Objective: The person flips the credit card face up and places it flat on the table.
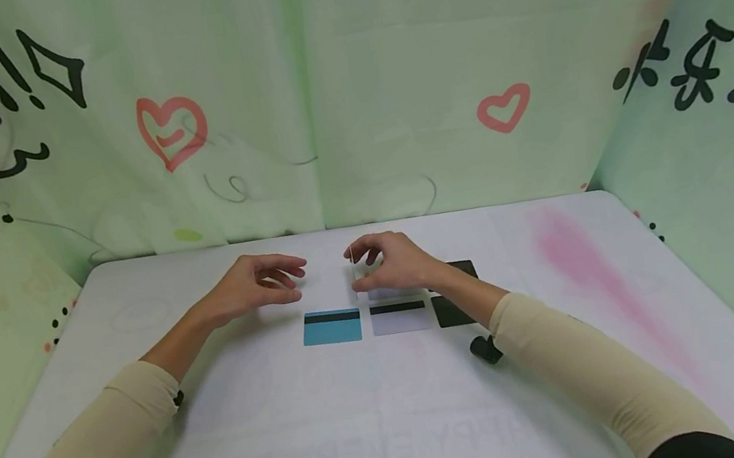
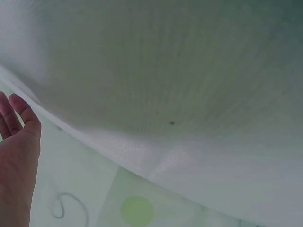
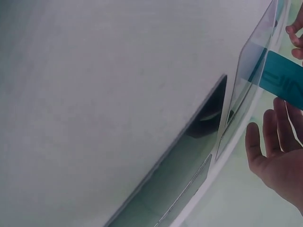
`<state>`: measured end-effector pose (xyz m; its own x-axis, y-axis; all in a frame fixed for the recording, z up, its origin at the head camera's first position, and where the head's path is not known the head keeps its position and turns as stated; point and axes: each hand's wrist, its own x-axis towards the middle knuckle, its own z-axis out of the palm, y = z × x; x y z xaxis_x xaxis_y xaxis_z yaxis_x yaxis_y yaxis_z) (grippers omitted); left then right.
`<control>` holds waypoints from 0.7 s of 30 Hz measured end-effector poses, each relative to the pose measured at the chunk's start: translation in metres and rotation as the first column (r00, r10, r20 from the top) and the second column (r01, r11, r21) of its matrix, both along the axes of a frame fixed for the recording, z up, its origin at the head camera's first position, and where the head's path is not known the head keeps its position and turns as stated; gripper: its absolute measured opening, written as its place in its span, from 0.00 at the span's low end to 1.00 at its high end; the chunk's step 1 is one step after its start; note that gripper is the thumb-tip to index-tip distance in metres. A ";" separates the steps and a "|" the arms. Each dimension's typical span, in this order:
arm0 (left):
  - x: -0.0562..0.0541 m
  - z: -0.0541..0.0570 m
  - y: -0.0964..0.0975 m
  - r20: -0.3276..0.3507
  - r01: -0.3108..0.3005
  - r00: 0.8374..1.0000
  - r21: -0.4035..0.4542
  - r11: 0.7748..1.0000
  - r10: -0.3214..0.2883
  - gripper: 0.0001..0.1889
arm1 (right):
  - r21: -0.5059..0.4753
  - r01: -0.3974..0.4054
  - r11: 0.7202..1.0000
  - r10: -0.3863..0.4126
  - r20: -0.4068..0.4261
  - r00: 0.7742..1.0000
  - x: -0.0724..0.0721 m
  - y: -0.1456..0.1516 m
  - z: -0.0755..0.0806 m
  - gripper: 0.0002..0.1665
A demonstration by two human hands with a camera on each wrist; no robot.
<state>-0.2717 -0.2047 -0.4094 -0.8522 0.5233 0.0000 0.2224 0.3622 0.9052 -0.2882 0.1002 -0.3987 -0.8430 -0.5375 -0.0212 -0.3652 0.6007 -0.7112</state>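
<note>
My right hand (image 1: 393, 261) pinches a card upright between fingers and thumb; from the head it shows edge-on as a thin pale line. In the right wrist view this card (image 3: 286, 79) is teal with dark lettering. Facing it across a small gap is my left hand (image 1: 260, 282), its fingers loosely bent with nothing in them. Below the hands lie a blue card (image 1: 332, 333) with a black stripe, a pale lilac card (image 1: 401, 321) with a stripe, and a black card (image 1: 451, 312). Behind these, another lilac card (image 1: 396, 292) and another black card (image 1: 464, 267) are partly hidden by my right hand and wrist.
The cards lie on a white table (image 1: 299, 429) with a pink smear at its right. Pale green curtains (image 1: 378, 39) with hearts and black writing stand behind it and at both sides. A small black device (image 1: 486, 350) sits at the right cuff.
</note>
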 end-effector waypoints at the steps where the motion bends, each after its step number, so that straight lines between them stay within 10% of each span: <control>1: 0.000 0.000 0.000 0.000 0.001 1.000 -0.001 1.000 -0.001 0.29 | 0.009 -0.001 1.000 0.002 -0.001 1.000 0.000 0.000 0.000 0.30; 21: 0.001 0.003 0.000 0.003 0.009 1.000 0.015 1.000 -0.009 0.30 | 0.083 -0.027 0.996 0.028 -0.021 0.999 -0.001 -0.001 -0.002 0.29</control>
